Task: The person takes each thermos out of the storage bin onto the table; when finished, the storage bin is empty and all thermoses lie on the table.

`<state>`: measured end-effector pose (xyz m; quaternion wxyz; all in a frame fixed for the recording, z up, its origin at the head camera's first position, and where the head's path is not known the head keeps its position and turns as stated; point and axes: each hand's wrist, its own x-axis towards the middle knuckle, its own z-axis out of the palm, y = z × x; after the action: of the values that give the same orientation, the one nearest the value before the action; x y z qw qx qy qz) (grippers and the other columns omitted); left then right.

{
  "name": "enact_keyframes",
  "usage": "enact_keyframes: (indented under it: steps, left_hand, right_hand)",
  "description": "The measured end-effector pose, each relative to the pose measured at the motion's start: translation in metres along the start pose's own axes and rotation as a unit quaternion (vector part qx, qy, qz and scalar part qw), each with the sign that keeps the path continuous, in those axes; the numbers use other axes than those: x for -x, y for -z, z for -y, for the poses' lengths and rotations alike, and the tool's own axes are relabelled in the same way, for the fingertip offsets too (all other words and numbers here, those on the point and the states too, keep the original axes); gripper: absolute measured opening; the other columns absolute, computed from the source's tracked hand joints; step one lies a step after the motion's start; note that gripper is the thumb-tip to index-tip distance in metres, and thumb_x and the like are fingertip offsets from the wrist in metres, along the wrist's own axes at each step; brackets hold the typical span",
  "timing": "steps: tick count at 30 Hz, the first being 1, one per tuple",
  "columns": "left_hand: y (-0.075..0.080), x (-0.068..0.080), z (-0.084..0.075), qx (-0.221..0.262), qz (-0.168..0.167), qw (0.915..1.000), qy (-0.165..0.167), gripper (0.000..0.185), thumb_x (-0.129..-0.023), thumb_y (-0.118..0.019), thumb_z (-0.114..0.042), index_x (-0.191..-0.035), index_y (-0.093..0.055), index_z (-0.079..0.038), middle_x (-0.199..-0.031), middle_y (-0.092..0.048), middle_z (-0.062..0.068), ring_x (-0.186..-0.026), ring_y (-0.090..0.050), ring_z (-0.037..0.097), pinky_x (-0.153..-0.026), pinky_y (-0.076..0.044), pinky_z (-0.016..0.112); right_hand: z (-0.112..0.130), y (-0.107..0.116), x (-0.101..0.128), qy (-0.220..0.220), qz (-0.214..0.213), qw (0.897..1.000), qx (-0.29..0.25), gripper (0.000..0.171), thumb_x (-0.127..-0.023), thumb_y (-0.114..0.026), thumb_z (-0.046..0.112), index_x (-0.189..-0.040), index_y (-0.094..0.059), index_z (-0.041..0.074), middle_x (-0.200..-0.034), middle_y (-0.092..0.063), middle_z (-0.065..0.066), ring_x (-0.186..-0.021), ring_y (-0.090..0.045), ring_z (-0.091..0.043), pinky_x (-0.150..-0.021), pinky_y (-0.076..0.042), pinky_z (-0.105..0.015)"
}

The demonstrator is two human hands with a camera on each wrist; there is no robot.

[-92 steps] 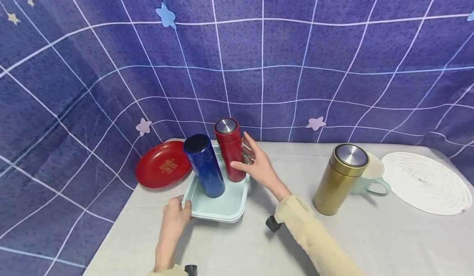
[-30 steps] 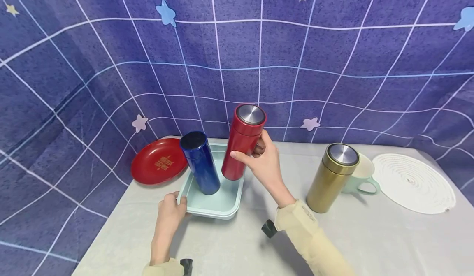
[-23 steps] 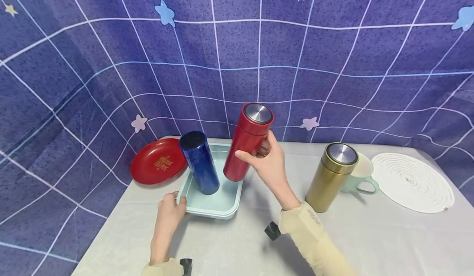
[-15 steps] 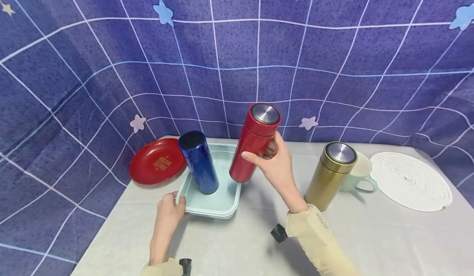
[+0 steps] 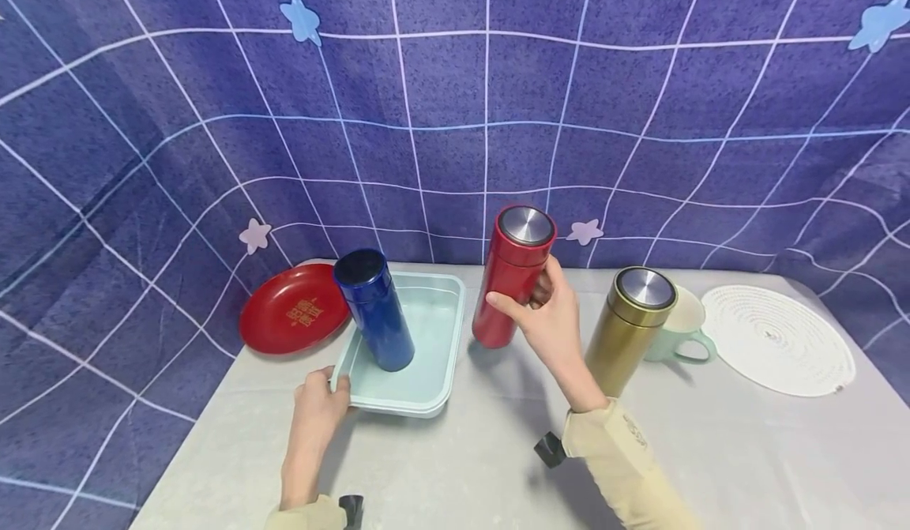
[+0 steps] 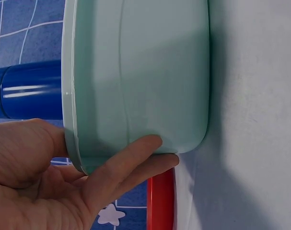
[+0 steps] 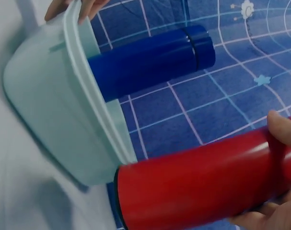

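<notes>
red flask (image 5: 510,277): held upright in the air, just right of the tray, left of the gold flask (image 5: 629,328)
right hand (image 5: 547,321): fingers curled round the flask's mid-body
left hand (image 5: 316,404): pinching the near-left rim of the tray (image 5: 441,356)
blue flask (image 5: 373,309): standing in the tray, left side
handling: likely rigid metal, glossy and slippery, moderate weight; best grip is mid-body, below the cap

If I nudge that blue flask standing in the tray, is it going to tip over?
Probably, if pushed high. The blue flask is tall and narrow on a small base. Its glossy wall looks slippery. The tray has a low rim and would likely not catch it, though the left hand grips the tray's near corner.
</notes>
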<state>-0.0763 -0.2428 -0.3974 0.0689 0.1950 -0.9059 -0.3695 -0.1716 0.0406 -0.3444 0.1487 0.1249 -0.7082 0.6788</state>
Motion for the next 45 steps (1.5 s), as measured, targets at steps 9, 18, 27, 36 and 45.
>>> enact_keyframes:
  steps: [9, 18, 27, 36, 45]
  left_hand:
    - [0.001, 0.001, 0.0, 0.013, 0.01, 0.9998, 0.012, 0.038, -0.094, -0.048, -0.004, -0.123, -0.053, 0.021, -0.092, -0.068, 0.032, -0.072, -0.065, 0.024, -0.063, -0.051, 0.036]
    - [0.0, 0.002, -0.001, 0.022, 0.013, 0.9996, 0.013, 0.04, -0.095, -0.046, -0.004, -0.125, -0.05, 0.022, -0.088, -0.068, 0.031, -0.068, -0.067, 0.023, -0.058, -0.05, 0.031]
    - [-0.002, 0.006, 0.002, 0.013, 0.013, 0.9998, 0.003, 0.038, -0.095, -0.046, -0.004, -0.123, -0.053, 0.021, -0.092, -0.069, 0.031, -0.073, -0.067, 0.024, -0.063, -0.052, 0.036]
    - [0.001, 0.001, -0.001, 0.017, 0.006, 0.9998, 0.002, 0.038, -0.096, -0.046, -0.005, -0.124, -0.053, 0.02, -0.092, -0.069, 0.031, -0.071, -0.067, 0.024, -0.06, -0.05, 0.033]
    - [0.001, 0.003, 0.0, 0.028, 0.017, 0.9995, 0.006, 0.039, -0.095, -0.045, -0.005, -0.124, -0.052, 0.021, -0.092, -0.069, 0.032, -0.071, -0.067, 0.024, -0.059, -0.049, 0.031]
  right_hand:
    - [-0.027, 0.001, -0.003, -0.048, -0.02, 0.998, 0.027, 0.073, -0.071, -0.087, 0.009, -0.135, -0.052, 0.015, -0.112, -0.069, -0.01, -0.09, -0.064, -0.02, -0.076, -0.051, -0.022]
    - [-0.049, 0.003, -0.003, -0.053, -0.037, 0.995, 0.071, 0.069, -0.072, -0.086, 0.009, -0.133, -0.053, 0.013, -0.113, -0.069, -0.01, -0.099, -0.065, -0.021, -0.083, -0.051, -0.029]
    - [-0.062, 0.005, -0.001, -0.057, -0.039, 0.994, 0.084, 0.067, -0.072, -0.086, 0.011, -0.13, -0.054, 0.013, -0.113, -0.069, -0.01, -0.1, -0.065, -0.021, -0.086, -0.052, -0.035]
    - [-0.067, 0.003, -0.006, -0.019, -0.026, 0.996, 0.08, 0.068, -0.075, -0.085, 0.013, -0.133, -0.05, 0.015, -0.119, -0.066, -0.01, -0.111, -0.063, -0.022, -0.096, -0.049, -0.039]
    - [-0.069, 0.008, -0.002, -0.016, 0.005, 0.997, 0.075, 0.08, -0.081, -0.08, 0.016, -0.148, -0.037, 0.019, -0.132, -0.059, -0.012, -0.122, -0.055, -0.025, -0.106, -0.041, -0.044]
